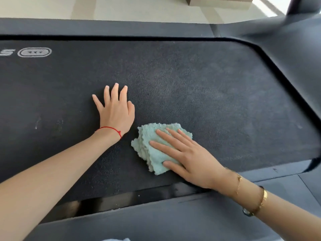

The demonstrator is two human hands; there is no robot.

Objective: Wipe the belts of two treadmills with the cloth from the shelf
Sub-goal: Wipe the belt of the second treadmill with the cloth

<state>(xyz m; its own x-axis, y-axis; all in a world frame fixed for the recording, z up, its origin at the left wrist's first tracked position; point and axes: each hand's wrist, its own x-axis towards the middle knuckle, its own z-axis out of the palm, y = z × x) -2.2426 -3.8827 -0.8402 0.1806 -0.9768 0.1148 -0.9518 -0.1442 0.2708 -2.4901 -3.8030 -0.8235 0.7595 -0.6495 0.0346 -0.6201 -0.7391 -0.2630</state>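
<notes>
The dark treadmill belt (191, 80) fills most of the view, framed by grey side rails (156, 221). The left hand (115, 110) lies flat on the belt, fingers spread and released. Just beside it, the right hand (187, 157) presses straight fingers onto the folded pale-green cloth (151, 146), which lies on the belt's near half.

**Rough belt, fluffy cloth**

The belt (173, 80) is dark, matt and finely grained, like coarse rubber. The pale green cloth (154, 145) is fluffy terry with ragged, nubby edges. The near side rail (156, 221) looks like smooth matt grey plastic.
</notes>
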